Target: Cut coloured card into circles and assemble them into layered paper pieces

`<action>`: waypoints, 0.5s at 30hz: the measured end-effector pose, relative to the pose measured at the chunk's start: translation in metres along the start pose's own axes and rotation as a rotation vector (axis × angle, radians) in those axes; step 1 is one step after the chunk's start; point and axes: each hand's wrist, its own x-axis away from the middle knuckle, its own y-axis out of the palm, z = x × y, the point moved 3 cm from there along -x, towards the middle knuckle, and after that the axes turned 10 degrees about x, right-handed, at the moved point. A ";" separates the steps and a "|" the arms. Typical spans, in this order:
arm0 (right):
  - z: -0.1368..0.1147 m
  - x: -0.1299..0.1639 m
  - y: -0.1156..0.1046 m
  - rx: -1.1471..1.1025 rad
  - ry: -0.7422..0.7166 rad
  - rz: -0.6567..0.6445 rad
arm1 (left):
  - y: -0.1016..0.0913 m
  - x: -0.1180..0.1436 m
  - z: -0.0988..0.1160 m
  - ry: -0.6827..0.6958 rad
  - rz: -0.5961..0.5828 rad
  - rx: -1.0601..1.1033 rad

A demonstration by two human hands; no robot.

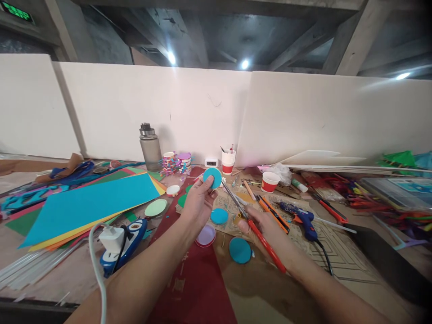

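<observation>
My left hand pinches a round blue disc with a pale edge, thumb on its face, raised above the table. My right hand is closed around a long slim tool with a silver metal front and a red handle; its exact kind is unclear. The tool's tip points at the disc's lower right edge; I cannot tell if they touch. Below and between my hands lie a blue disc, a darker blue disc and a lilac round lid. Green discs are partly hidden behind my left hand.
Coloured sheets and a power strip with a white cable lie left. A bottle and paper cups stand behind. At right are orange cutters, a blue glue gun and a red-handled tool.
</observation>
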 end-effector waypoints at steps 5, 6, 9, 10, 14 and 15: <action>0.002 -0.003 0.000 -0.110 0.109 0.014 | 0.001 0.006 -0.011 -0.019 -0.038 -0.074; 0.003 -0.003 -0.001 -0.148 0.121 0.033 | 0.002 0.008 -0.013 -0.020 -0.049 -0.090; 0.002 -0.003 0.001 -0.246 0.162 0.016 | 0.003 0.014 -0.019 -0.033 -0.068 -0.122; 0.002 -0.003 0.002 -0.275 0.178 -0.004 | 0.003 0.016 -0.021 -0.039 -0.071 -0.127; -0.001 -0.002 0.005 -0.379 0.223 -0.032 | 0.003 0.020 -0.024 -0.053 -0.071 -0.143; -0.002 -0.002 0.005 -0.398 0.226 -0.027 | 0.003 0.020 -0.024 -0.053 -0.073 -0.148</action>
